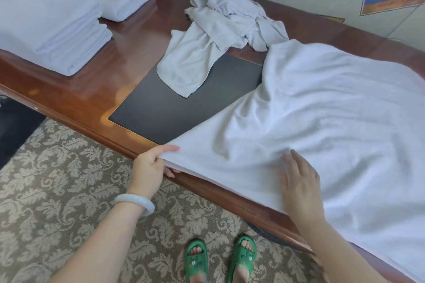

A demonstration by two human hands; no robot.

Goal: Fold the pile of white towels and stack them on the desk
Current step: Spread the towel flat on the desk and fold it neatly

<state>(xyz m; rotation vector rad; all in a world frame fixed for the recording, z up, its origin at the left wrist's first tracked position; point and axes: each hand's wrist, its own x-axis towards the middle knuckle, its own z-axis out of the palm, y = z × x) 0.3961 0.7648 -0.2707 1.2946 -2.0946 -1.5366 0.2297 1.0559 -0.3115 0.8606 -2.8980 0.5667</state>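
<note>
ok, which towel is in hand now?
The large towel spread over the desk's right end: left hand pinches its corner, right hand lies flat on it. The crumpled pile and folded stacks sit untouched.

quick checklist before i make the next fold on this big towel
1. Left hand pinches the big towel at its near corner: ok.
2. Right hand lies flat on the towel near the desk edge: ok.
3. Towel smoothed flat: not ok, wrinkles run through its middle.
4. Far end clear of the crumpled pile: cannot tell, they meet or overlap there.
5. Towel's right end lies evenly: cannot tell, it runs out of view.
6. Folded stack neat and ready to take another: ok.
</note>
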